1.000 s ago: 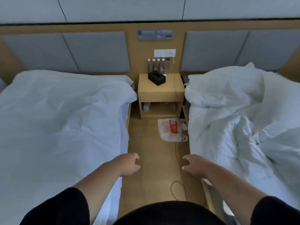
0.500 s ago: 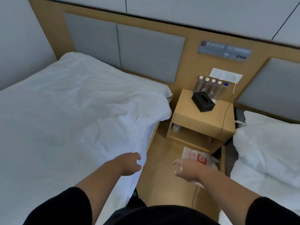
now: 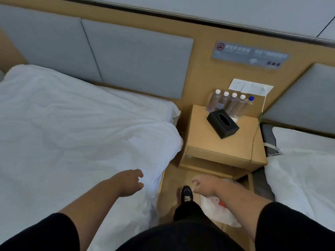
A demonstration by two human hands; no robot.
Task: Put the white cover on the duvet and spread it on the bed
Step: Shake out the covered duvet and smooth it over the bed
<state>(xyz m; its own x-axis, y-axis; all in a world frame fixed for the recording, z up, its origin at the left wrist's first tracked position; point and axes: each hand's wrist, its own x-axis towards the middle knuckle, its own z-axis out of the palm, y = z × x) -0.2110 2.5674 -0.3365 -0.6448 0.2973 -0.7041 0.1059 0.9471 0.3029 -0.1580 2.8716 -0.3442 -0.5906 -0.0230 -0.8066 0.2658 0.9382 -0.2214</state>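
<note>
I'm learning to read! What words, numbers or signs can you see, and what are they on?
Grey wall plaque: a no-smoking symbol and a wifi symbol; its lines of writing are too blurred to read.
Black shoe: a pale mark, too blurred to read.
White plastic bag: red print, mostly hidden.
Bottles and black tissue box: nothing readable.

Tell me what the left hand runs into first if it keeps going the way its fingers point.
Most likely the white duvet: the left hand points forward and right over the duvet's draped edge by the aisle. Depth is unclear from one view, so how far above the fabric it is cannot be told.
</note>
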